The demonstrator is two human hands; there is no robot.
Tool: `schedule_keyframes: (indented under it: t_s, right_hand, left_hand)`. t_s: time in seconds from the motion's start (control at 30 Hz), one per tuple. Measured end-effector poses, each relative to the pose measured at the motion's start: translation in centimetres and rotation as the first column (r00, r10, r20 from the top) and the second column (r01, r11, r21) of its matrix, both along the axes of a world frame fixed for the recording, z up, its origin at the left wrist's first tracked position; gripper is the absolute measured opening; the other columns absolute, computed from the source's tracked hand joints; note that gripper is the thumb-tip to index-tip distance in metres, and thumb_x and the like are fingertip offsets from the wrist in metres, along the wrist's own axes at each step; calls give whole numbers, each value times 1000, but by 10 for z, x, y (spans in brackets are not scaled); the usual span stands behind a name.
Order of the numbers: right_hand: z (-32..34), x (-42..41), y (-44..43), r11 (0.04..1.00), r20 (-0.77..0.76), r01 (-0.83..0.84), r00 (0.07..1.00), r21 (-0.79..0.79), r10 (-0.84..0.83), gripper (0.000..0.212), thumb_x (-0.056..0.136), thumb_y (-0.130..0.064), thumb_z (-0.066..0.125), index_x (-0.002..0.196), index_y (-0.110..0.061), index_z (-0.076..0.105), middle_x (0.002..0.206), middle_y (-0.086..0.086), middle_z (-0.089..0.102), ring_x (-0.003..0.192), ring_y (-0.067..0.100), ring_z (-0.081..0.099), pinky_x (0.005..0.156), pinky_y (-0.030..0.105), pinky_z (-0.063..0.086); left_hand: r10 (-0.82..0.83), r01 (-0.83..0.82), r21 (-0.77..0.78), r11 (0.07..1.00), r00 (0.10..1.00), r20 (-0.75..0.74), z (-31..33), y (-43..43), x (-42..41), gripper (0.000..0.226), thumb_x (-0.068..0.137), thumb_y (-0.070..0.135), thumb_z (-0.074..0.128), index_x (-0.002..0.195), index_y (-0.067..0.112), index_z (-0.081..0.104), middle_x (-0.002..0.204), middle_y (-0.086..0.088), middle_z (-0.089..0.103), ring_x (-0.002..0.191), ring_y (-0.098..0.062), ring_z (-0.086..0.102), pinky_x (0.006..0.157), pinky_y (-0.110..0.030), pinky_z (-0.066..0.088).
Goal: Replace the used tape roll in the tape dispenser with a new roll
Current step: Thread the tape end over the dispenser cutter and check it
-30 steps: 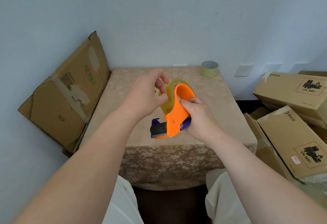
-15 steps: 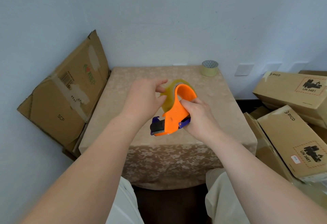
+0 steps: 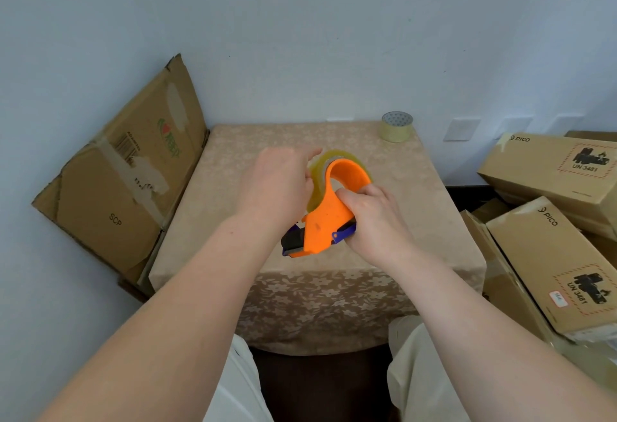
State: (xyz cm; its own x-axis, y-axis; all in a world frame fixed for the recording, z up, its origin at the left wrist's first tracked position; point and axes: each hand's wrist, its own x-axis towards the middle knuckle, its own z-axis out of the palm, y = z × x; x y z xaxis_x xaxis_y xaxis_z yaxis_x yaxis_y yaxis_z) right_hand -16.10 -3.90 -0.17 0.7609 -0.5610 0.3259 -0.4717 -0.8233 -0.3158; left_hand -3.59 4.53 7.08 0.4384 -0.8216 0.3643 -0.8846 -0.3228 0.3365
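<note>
Above the middle of the small table (image 3: 207, 208) I hold an orange tape dispenser (image 3: 329, 218) with a blue and black cutter end pointing toward me. My right hand (image 3: 370, 221) grips its handle from the right. A yellowish clear tape roll (image 3: 315, 184) sits inside the dispenser's curved guard. My left hand (image 3: 277, 184) is wrapped over the roll's left side, fingers on its top edge. A second tape roll (image 3: 396, 127) stands alone at the table's far right corner.
A flattened cardboard box (image 3: 127, 174) leans against the wall left of the table. Several sealed brown cartons (image 3: 547, 221) are stacked on the right, close to the table's edge. My knees are under the table's near edge.
My left hand has come down from pinching at the roll's top to covering its left side. The dispenser has tilted a little and sunk slightly; my right hand keeps its grip.
</note>
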Motion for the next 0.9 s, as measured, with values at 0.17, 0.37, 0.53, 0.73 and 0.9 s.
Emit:
schedule_keyframes:
  t_s: [0.17, 0.37, 0.53, 0.73, 0.9]
  right_hand:
    - [-2, 0, -1, 999, -1, -15, 1000, 30, 15, 28, 70, 1, 64, 91, -16, 57, 77, -1, 52, 95, 25, 50, 96, 40, 37]
    - [-7, 1, -2, 998, 16, -29, 999, 60, 28, 33, 69, -2, 65, 80, -26, 43, 73, -4, 50, 81, 18, 41, 91, 40, 38]
    - [-6, 1, -1, 995, 55, -37, 998, 96, 32, 43, 68, -3, 69, 79, -29, 36, 71, -5, 44, 78, 17, 37, 80, 37, 40]
    - [-11, 6, -3, 973, 111, -43, 994, 228, 18, 39, 67, -13, 71, 80, -33, 40, 82, 4, 51, 76, 26, 51, 69, 38, 47]
    - [-5, 4, -2, 944, 146, -68, 989, 323, 21, 31, 68, -13, 74, 88, -26, 53, 91, 8, 57, 82, 29, 56, 70, 41, 51]
  left_hand:
    - [-43, 41, 47, 998, 999, 32, 2, 0, 2, 38, 78, 3, 50, 109, 23, 60, 80, -3, 68, 79, -25, 61, 70, -43, 53]
    - [-69, 68, 53, 996, 998, 6, 0, -1, 3, 31, 77, 2, 53, 101, 21, 59, 76, -1, 65, 73, -19, 56, 67, -41, 51]
    - [-61, 62, 9, 998, 995, -75, -5, 0, 6, 31, 78, 8, 57, 104, 24, 61, 82, 6, 66, 81, -14, 58, 73, -30, 49]
    - [-112, 84, -109, 991, 953, -281, -3, 4, 5, 36, 78, 7, 63, 110, 25, 65, 99, 5, 72, 93, -11, 64, 89, -33, 52]
    - [-142, 83, -174, 981, 921, -363, 1, 8, 2, 39, 78, 3, 62, 111, 24, 65, 91, 8, 70, 88, -7, 63, 91, -27, 51]
